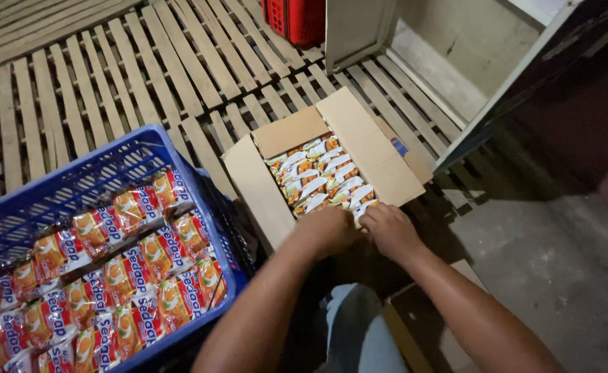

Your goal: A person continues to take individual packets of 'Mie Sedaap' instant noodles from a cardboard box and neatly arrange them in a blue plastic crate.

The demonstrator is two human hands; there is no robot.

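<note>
From my remote seat, the head camera looks down on a floor of pale wooden slat pallets (145,76) laid side by side, giving way at the right to bare grey concrete (559,255) in dim light. A red plastic crate (296,19) stands at the top edge, and a white-framed panel (483,103) leans across the upper right corner.

An open cardboard box (262,190) sits on the slats at centre, its flaps spread wide, packed with rows of white-and-orange snack packets (321,176) standing on edge. To its left, just beside it, a blue plastic crate (103,173) holds many red-and-orange packets (110,269) lying flat in rows.

Both bare forearms reach forward from the bottom of the view and meet at the near end of the box. The left hand (328,231) is curled, knuckles up, at the box's near edge; its fingertips are turned under and away from me, so I cannot tell whether it grips a packet. The right hand (390,228) lies just beside it, almost touching, fingers bent down onto the nearest row of packets; it appears to press or pinch them, though the shadow there hides the hold. A second flattened cardboard piece (407,331) lies on the floor under the right forearm.
</note>
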